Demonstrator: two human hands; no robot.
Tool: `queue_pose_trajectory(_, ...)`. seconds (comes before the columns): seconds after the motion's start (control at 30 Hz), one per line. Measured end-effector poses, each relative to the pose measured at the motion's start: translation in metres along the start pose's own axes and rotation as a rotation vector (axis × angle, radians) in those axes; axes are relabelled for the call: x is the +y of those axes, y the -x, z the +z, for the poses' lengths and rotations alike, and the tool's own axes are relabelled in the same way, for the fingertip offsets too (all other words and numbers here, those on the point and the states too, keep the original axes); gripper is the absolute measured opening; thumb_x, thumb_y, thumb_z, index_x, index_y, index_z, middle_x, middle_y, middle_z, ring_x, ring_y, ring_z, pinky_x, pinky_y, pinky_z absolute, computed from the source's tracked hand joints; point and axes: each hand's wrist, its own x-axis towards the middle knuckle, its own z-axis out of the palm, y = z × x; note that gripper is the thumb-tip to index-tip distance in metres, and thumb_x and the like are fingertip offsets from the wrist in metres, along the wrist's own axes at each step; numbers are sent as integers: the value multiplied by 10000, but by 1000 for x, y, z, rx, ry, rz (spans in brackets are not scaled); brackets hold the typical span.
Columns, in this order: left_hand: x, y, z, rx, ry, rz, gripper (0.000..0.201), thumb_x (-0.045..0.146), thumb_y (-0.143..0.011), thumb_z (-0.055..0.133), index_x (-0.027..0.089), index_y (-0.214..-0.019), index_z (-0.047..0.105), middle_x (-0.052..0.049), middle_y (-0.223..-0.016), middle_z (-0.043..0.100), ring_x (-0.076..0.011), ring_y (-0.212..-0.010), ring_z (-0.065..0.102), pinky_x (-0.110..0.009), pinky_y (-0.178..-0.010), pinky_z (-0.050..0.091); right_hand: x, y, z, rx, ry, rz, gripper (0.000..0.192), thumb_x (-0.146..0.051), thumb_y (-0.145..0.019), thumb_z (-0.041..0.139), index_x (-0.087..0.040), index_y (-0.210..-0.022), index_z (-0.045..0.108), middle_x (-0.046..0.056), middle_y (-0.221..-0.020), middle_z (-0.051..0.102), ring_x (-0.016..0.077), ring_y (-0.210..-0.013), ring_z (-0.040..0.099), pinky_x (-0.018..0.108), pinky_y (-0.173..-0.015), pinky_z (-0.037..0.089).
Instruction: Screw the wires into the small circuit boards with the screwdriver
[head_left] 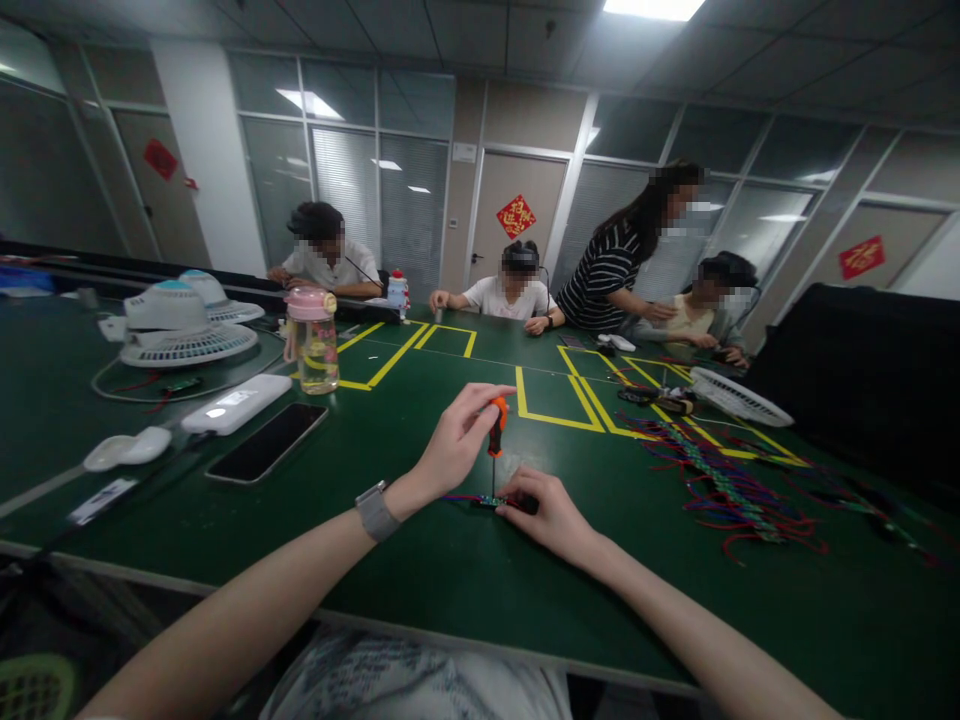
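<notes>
My left hand (457, 440) grips a small screwdriver (496, 432) with an orange and black handle, held upright with its tip down. The tip meets a small circuit board (491, 501) with coloured wires lying on the green table (465, 570). My right hand (547, 512) presses on the board's right end and pins it to the table. A grey watch band sits on my left wrist (375, 510).
A black phone (266, 442), a white power bank (235, 403), a pink-lidded bottle (311, 340) and white fan parts (180, 325) lie to the left. A heap of coloured wires (720, 485) and a fan grille (739, 397) lie to the right. Several people sit at the far side.
</notes>
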Motion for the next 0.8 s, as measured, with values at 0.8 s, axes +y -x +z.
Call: queue_pose_trajectory(0.8, 0, 2, 0, 7, 21, -8, 284, 312, -935, 488, 204, -1128, 666, -84, -1137, 535, -164, -988, 594, -266, -801, 546, -2, -1, -3, -32, -38, -23, 49, -147, -798, 642, -158, -821, 684, 19, -782, 583, 130, -690, 554, 244, -637, 442)
